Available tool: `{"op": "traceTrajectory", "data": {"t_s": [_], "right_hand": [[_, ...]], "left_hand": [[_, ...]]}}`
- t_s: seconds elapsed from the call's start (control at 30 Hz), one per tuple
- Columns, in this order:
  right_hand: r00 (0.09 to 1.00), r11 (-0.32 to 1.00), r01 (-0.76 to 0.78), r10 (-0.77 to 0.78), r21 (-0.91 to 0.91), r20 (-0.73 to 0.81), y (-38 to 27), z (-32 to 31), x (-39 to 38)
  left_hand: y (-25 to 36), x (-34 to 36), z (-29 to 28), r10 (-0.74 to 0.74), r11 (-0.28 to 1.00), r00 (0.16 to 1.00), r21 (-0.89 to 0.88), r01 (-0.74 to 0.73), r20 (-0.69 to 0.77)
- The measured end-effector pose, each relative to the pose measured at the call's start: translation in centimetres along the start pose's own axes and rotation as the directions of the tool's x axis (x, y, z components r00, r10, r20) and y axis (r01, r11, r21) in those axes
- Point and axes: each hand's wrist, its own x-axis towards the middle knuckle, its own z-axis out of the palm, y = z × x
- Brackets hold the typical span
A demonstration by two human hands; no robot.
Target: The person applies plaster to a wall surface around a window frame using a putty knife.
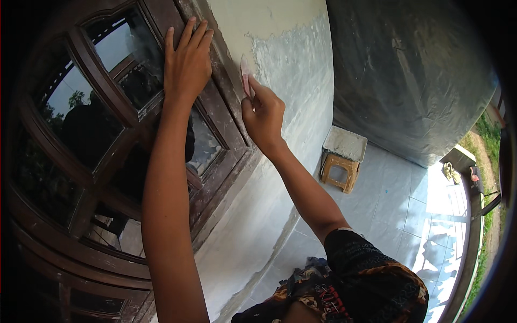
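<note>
Scraper (pixel 246 83) sits just right of the dark wooden frame (pixel 232 114), blade up beside the wall (pixel 301 75), its handle pinched in the person's curled right hand (pixel 264 114). The left hand (pixel 188 67) rests on the frame, fingers outstretched, grasping nothing. Well right of the frame stands a stool (pixel 350 171).

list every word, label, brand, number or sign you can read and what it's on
Shirt front: red lettering, creased and blurred, too unclear to quote.
Sleeve: small pale lettering, too small to read.
Scraper in the right hand: none I can make out.
Stool: none visible.
Nothing here reads clearly enough to quote.
</note>
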Motion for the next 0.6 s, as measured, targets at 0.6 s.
{"op": "traceTrajectory", "data": {"t_s": [0.6], "right_hand": [[0.991,0.980,0.131,-0.127,-0.148,0.036,3.5,1.9,1.0]], "left_hand": [[0.4,0.1,0.3,0.001,1.000,1.000,-0.004,-0.001,0.011]]}}
